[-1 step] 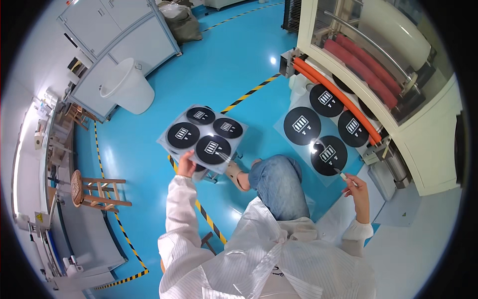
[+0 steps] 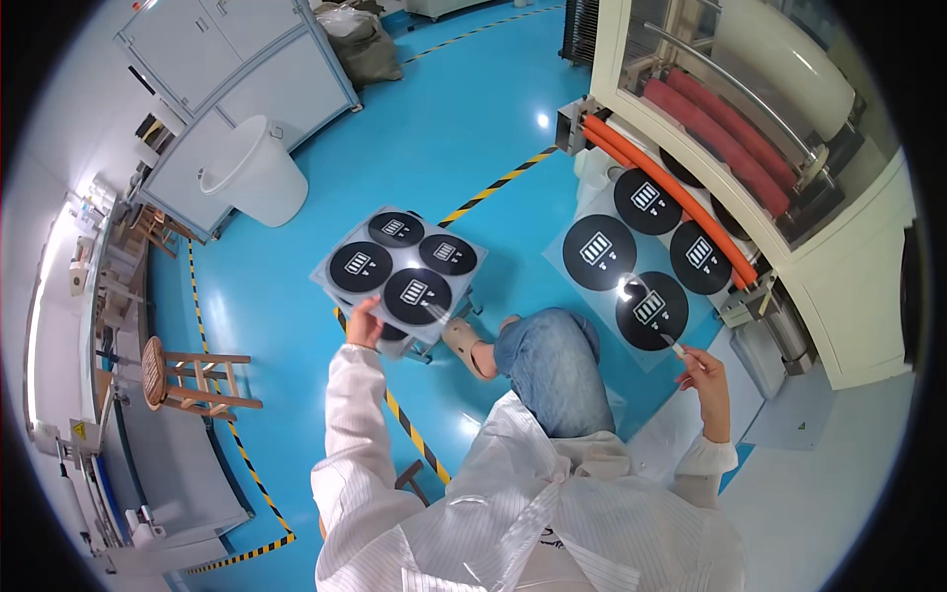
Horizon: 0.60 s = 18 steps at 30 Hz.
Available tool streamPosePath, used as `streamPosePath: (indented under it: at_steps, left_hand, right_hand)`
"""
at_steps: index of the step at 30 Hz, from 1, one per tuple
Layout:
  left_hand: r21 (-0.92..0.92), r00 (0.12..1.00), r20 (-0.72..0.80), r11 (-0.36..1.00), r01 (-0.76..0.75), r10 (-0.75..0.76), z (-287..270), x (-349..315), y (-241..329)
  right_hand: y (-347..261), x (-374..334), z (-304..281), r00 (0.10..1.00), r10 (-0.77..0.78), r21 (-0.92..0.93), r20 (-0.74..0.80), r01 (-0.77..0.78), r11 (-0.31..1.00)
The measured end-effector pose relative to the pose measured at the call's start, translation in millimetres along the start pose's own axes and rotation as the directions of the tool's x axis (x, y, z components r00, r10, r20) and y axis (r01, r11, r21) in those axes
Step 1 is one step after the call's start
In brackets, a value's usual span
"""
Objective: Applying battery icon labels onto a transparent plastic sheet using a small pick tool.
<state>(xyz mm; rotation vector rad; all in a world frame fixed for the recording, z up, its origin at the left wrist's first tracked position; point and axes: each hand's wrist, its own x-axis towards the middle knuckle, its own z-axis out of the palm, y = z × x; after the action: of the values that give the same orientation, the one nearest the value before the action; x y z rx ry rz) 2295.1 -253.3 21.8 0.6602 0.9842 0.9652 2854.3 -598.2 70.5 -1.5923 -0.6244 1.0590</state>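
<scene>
My left hand [image 2: 363, 322] grips the near edge of a clear sheet [image 2: 333, 279] carrying several black discs with white symbols, held flat above the blue floor. My right hand [image 2: 703, 377] pinches a small thin metal tool [image 2: 675, 345], its tip pointing at the near edge of a second clear sheet [image 2: 567, 288] of black discs. That sheet lies sloping out from under the orange roller [image 2: 681, 187] of the machine on my right. I wear a white coat and jeans, with one knee [image 2: 552, 365] between the two sheets.
A cream machine [image 2: 838, 257] with red and orange rollers fills the right side. A white bucket [image 2: 252, 183] and grey cabinets [image 2: 237, 69] stand at the far left. A wooden stool [image 2: 173, 375] and a bench are on the left. Yellow-black tape [image 2: 493, 185] crosses the floor.
</scene>
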Motion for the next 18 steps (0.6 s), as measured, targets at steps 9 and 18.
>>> streamPosePath:
  at_steps: [9,18]
  left_hand:
    - [0.209,0.732,-0.489,0.878,-0.430,0.475,-74.3,26.9,-65.5]
    - [0.673,0.621,-0.331,0.639,-0.373,0.710,-145.2,53.6,-128.8]
  right_hand:
    - [40.4,-8.9,1.3,0.996,-0.030,0.189,0.087,0.013,0.982]
    - [23.8,-19.6,13.0,0.983,-0.027,0.161,0.179,-0.003,0.987]
